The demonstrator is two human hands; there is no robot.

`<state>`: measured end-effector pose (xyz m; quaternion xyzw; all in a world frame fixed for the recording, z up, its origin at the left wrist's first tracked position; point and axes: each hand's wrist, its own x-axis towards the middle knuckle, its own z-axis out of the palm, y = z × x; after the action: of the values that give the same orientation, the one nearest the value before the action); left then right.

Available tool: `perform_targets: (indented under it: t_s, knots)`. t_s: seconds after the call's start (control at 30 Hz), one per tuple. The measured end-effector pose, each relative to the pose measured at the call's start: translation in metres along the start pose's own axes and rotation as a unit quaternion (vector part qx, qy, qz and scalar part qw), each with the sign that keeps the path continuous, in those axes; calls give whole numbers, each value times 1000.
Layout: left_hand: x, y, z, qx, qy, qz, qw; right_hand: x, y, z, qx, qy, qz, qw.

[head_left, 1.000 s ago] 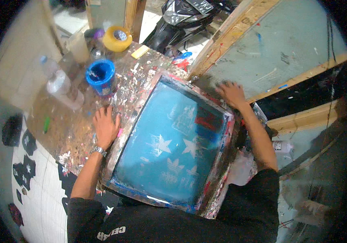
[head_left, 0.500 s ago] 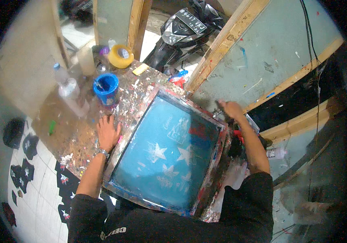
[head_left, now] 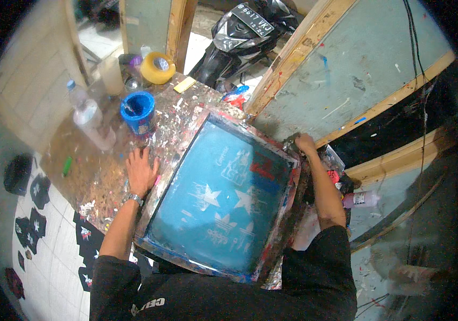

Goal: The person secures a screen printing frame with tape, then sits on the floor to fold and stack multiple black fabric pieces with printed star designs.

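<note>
A screen-printing frame [head_left: 215, 214] with blue mesh and pale star and logo shapes lies in front of me, its wooden border stained with ink. Left of its edge, my left hand [head_left: 142, 170] rests on the paint-spattered table [head_left: 100, 176], fingers spread, holding nothing. My right hand [head_left: 305, 143] is closed beside the frame's far right corner. Its fingers are curled at something dark and small that I cannot make out. Beyond my left hand stands a blue tub [head_left: 138, 113] with ink smeared inside.
A plastic bottle [head_left: 92, 120], a roll of yellow tape [head_left: 158, 68] and a yellow block [head_left: 184, 84] stand or lie at the back. Printed black pieces [head_left: 39, 191] lie on the floor at left. A motorbike [head_left: 239, 37] is parked beyond. Another bottle [head_left: 361, 199] lies at right.
My right hand has curled its fingers, where its index finger stuck out before, and its forearm has shifted slightly left. The left hand stays on the table. The view has moved a little.
</note>
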<state>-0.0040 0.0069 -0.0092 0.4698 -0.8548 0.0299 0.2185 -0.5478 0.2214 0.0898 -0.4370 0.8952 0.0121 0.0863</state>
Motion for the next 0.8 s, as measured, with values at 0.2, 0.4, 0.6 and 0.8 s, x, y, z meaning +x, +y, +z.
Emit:
perform_targets:
  t_s: [0.2,0.4,0.6,0.8]
  knots:
    - [3,3,3,-20,-19,-4,1000,0,-12,4,-161,14,-56,985]
    - [0,-9,0,7,-20,-12,1000,10,-36,-15,-154,-47,-126,979]
    - [3,5,0,-27,-58,-22,998,-11,-7,10,-156,25,14,987]
    - [4,9,6,-32,-40,2,999,32,85,58,-99,0,120,988]
